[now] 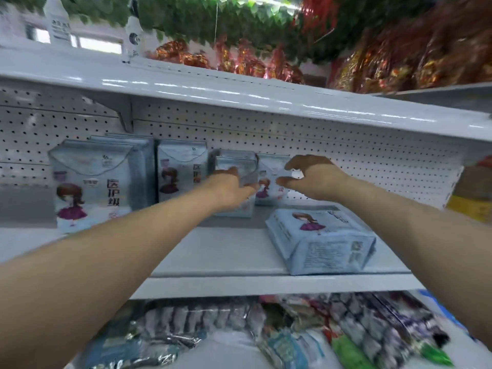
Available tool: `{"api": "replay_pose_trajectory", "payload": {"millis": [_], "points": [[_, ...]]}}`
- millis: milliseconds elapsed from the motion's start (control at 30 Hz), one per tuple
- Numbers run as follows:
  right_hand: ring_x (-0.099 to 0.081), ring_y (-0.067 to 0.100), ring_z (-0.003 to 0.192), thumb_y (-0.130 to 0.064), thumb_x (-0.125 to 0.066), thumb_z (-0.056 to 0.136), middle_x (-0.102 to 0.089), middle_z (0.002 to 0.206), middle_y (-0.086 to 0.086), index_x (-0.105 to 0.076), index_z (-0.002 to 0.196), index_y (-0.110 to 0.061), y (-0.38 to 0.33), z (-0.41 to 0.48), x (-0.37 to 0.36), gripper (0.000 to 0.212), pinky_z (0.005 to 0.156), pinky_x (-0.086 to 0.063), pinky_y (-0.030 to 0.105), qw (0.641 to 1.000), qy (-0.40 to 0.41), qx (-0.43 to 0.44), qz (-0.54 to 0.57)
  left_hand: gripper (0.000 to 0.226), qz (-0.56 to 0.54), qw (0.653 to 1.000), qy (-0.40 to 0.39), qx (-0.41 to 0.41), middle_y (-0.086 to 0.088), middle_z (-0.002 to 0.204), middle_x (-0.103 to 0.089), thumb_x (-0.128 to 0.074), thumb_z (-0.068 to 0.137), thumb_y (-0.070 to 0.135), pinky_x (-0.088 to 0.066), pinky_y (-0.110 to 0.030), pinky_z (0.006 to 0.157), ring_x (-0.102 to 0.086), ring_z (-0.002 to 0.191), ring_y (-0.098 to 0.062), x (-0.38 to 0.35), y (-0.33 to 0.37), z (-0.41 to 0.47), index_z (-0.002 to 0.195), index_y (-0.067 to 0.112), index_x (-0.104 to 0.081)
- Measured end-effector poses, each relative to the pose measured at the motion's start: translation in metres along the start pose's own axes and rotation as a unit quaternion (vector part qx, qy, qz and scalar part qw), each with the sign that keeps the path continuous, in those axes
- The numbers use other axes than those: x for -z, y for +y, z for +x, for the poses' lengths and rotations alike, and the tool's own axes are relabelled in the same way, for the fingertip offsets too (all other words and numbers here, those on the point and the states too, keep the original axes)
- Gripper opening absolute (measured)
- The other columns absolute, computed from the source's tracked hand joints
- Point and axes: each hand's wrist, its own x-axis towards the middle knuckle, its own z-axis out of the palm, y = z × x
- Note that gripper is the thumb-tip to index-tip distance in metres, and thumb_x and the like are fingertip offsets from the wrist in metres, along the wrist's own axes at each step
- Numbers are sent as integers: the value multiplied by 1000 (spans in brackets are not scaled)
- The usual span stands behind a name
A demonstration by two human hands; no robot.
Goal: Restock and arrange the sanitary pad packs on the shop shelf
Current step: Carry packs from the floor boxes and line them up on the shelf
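Pale blue sanitary pad packs with a cartoon girl stand along the back of the white shelf. My left hand grips an upright pack near the middle. Just to its right stands another upright pack; my right hand hovers in front of it with fingers and thumb spread, holding nothing. A stack of packs lies flat near the shelf's front edge at the right. A large upright pack and another one stand further left.
A perforated white back panel runs behind the packs. The upper shelf overhangs closely above my hands. Below, a lower shelf holds several mixed packets. Yellow and red goods sit at the far right.
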Motion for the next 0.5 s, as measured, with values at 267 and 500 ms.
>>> {"api": "replay_pose_trajectory", "payload": {"millis": [267,500], "points": [[-59,30,121,-63,-49,96,-58,140,8,-52,140,-17,85,-57,-34,63,106,-47,43,962,-74,-188,182,75,-327,917,-183,141,-12,136,-52,-40,94,70,-55,-42,89,-57,110,-27,-68,48,-22,149,17,-39],[-73,23,87,-49,-73,87,-71,106,2,-40,144,-23,90,-69,-38,71,67,-60,36,901,-72,-218,369,57,-449,858,-183,171,-8,103,-69,-57,91,60,-58,-31,64,-66,86,-21,-71,48,-23,120,12,-63]]}}
